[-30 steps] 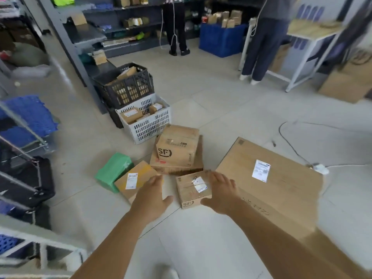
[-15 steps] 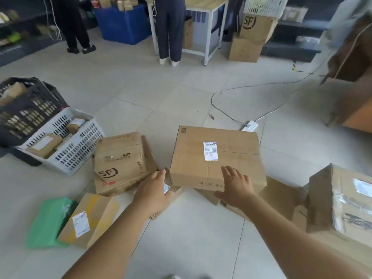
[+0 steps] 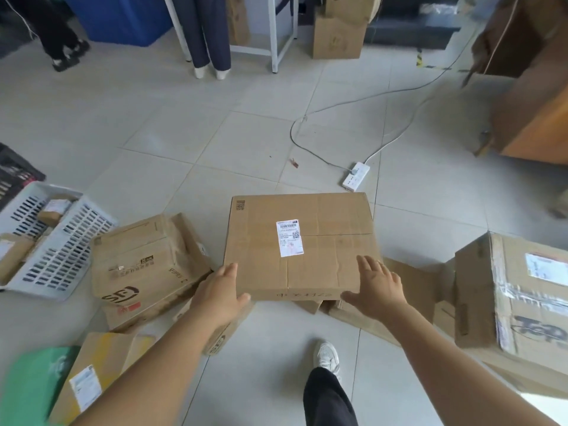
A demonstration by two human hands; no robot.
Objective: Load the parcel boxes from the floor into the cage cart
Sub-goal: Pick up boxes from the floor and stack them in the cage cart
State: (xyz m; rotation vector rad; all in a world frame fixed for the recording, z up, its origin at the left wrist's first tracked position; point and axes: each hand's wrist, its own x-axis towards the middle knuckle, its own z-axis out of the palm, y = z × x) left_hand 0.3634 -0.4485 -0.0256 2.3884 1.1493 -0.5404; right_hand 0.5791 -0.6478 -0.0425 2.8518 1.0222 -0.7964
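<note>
A white power strip (image 3: 356,176) is seen lying on the tiled floor (image 3: 184,124), with its grey cable (image 3: 362,103) trailing away toward the upper right. At the left edge a white slotted basket (image 3: 64,250) is set just beside a black crate (image 3: 15,176). Near the top, a blue bin (image 3: 123,16) is placed beside the white legs of a table (image 3: 276,35), and the legs of two standing people (image 3: 209,35) are visible there.
</note>
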